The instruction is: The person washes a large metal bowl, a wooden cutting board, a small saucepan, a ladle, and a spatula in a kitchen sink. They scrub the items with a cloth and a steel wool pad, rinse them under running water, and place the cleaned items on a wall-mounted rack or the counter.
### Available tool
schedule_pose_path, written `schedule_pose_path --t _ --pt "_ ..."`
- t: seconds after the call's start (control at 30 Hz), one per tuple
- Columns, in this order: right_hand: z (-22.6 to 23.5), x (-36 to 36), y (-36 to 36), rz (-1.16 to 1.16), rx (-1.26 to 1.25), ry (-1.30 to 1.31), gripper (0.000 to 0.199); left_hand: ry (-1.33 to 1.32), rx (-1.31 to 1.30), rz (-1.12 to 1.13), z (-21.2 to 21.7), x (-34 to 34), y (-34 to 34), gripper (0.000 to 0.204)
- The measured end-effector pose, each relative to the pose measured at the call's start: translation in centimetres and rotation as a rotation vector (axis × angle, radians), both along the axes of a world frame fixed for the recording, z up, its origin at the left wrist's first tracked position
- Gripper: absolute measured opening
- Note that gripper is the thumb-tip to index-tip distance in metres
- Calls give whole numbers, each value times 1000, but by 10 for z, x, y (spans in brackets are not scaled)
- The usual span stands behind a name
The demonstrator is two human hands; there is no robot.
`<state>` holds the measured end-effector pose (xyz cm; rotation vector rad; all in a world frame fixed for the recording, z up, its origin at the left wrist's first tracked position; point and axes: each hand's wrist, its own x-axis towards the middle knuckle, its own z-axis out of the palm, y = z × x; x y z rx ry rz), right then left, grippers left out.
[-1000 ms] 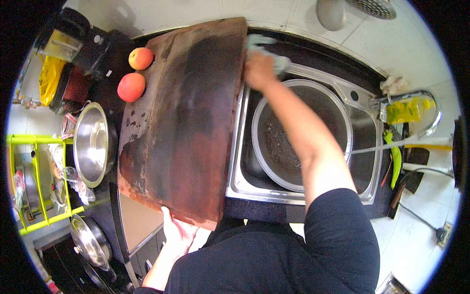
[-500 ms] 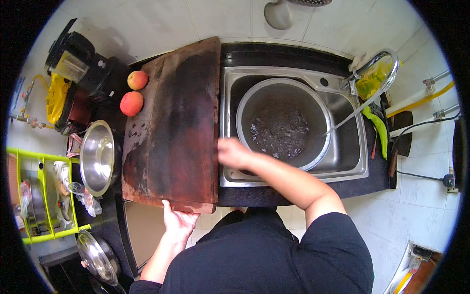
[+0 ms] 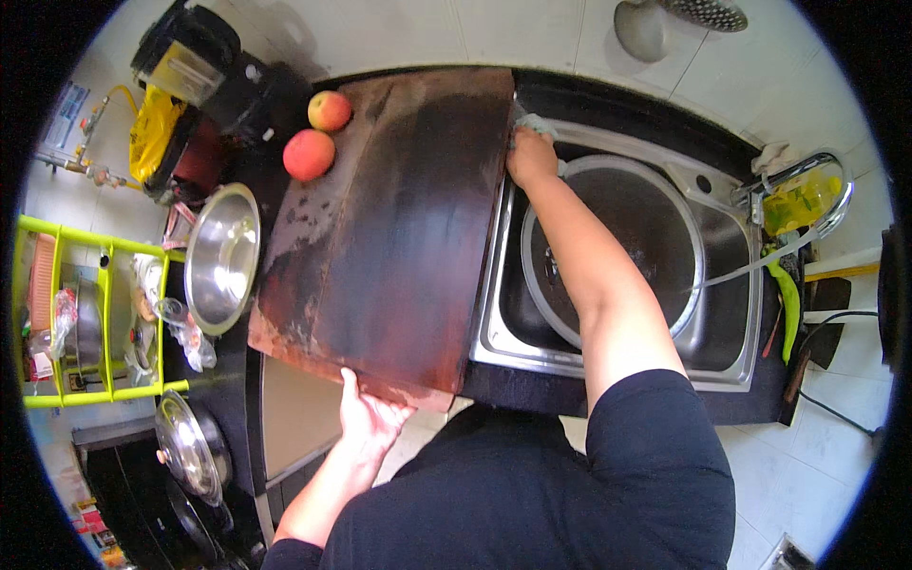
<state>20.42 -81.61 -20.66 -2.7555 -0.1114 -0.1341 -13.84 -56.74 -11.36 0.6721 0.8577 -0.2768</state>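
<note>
Now left hand [image 3: 369,418] grips board [image 3: 399,228] btm edge, right hand [image 3: 530,157] clutches cloth [image 3: 537,125] at far corner.

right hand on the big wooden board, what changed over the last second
The right hand, holding a pale cloth, went from the far right corner of the large dark wooden board down to its near edge, then back to the far corner. The left hand stayed gripping the near edge; the two peaches stayed put.
</note>
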Motion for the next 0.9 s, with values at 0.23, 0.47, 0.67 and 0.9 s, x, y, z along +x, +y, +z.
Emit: schedule_pose_path --t 0.23,0.47,0.67,0.9 --pt "2 -95 15 3 143 69 16 -9 -39 -9 4 1 -4 72" --pt "39 -264 46 240 110 218 12 81 5 15 -18 1 6 71" --pt "35 -307 32 374 80 99 19 166 -11 -93 -35 4 25 69" --pt "49 -350 -62 126 -64 131 19 241 44 -546 -55 12 51 64"
